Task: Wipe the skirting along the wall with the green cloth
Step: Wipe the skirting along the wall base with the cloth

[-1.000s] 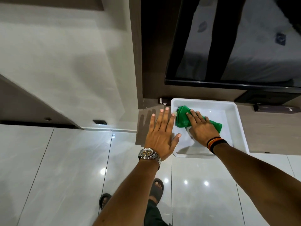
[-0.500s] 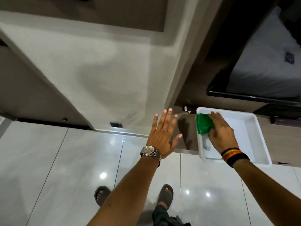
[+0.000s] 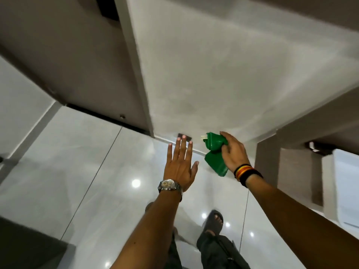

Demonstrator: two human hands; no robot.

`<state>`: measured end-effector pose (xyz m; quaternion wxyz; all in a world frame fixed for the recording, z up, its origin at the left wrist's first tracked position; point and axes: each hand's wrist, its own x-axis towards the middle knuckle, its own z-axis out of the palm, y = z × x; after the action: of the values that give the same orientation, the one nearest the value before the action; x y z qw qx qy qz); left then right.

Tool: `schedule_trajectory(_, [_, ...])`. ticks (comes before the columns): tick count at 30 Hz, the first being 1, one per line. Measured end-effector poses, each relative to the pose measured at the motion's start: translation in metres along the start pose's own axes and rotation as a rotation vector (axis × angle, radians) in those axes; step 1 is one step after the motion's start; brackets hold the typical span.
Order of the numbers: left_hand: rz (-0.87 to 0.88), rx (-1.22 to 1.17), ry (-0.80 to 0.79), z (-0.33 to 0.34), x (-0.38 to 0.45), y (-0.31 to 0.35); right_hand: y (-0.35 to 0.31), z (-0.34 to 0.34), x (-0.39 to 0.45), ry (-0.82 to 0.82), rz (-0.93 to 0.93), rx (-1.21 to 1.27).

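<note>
Right hand (image 3: 234, 152) has the green cloth (image 3: 214, 154) bunched in its grip; left hand (image 3: 180, 164) splayed, empty — skirting (image 3: 165, 141) not yet touched, wiping all ahead.

The right hand (image 3: 234, 152) has lifted the green cloth (image 3: 214, 152) out of the white tray (image 3: 343, 183), where it was pressed flat a second ago. The cloth is now bunched in the fingers and held in the air just in front of the foot of the pale wall (image 3: 223, 74), its lower end hanging free. The tray, previously under that hand, now lies well off to the right, at the picture's edge. The left hand (image 3: 180, 167), fingers spread as before, has moved from beside the tray to a spot near the skirting (image 3: 165, 141), by the small dark wall plate (image 3: 183, 137). The view has swung left; the dark screen is gone from sight.
</note>
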<state>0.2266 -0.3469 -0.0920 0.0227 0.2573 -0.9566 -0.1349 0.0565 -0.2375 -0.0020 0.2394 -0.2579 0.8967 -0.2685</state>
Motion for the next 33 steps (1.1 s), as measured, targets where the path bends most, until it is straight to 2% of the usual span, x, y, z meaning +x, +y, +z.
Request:
schedule_trajectory(6, [-0.168, -0.018, -0.059, 0.098, -0.043, -0.043, 0.041, 0.106, 0.042, -0.074, 0.223, 0.113])
schedule_trajectory(12, [-0.263, -0.043, -0.143, 0.252, -0.085, -0.056, 0.141, 0.210, 0.084, -0.213, 0.260, 0.056])
schedule_trajectory(16, [-0.298, -0.102, -0.187, 0.357, -0.068, -0.061, 0.212, 0.266, 0.116, -0.293, 0.268, -0.007])
schedule_trajectory(21, [-0.368, -0.163, -0.153, 0.462, -0.017, -0.073, 0.297, 0.336, 0.174, -0.355, 0.235, -0.123])
schedule_trajectory(26, [-0.403, -0.167, -0.149, 0.539, 0.018, -0.109, 0.349, 0.411, 0.231, -0.381, 0.068, -0.245])
schedule_trajectory(28, [-0.419, -0.148, -0.139, 0.578, 0.027, -0.135, 0.367, 0.447, 0.244, -0.474, -0.103, -0.266])
schedule_trajectory(30, [-0.438, -0.120, -0.130, 0.610, 0.034, -0.157, 0.391, 0.483, 0.248, -0.597, -0.285, -0.401])
schedule_trajectory(31, [-0.445, -0.103, -0.137, 0.626, 0.038, -0.167, 0.405, 0.498, 0.251, -0.606, -0.368, -0.495])
schedule_trajectory(33, [-0.456, -0.077, -0.142, 0.652, 0.047, -0.182, 0.429, 0.518, 0.263, -0.494, -0.532, -0.659])
